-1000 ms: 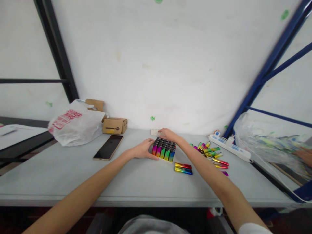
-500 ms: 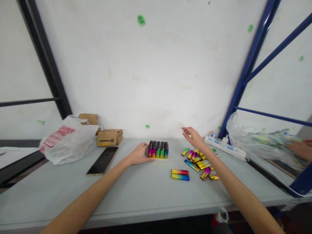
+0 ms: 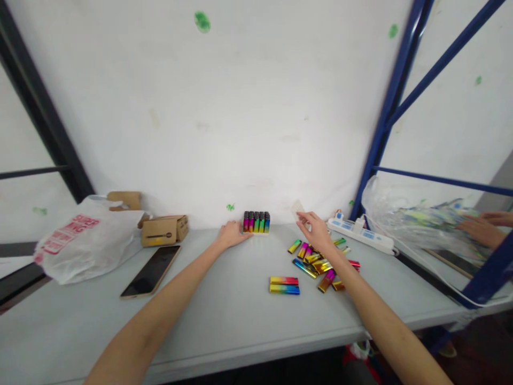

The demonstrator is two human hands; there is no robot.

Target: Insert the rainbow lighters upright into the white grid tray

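- lighter block stood upright at 12 o'clock on the surface.
- left hand set against the block's 9 o'clock side; whether its fingers are clenched cannot be told.
- thin pale piece grasped in the fingers of the right hand, at the block's 3 o'clock.
- from the block, two loose lighters laid side by side at 5 o'clock; lighter pile scattered at 4.
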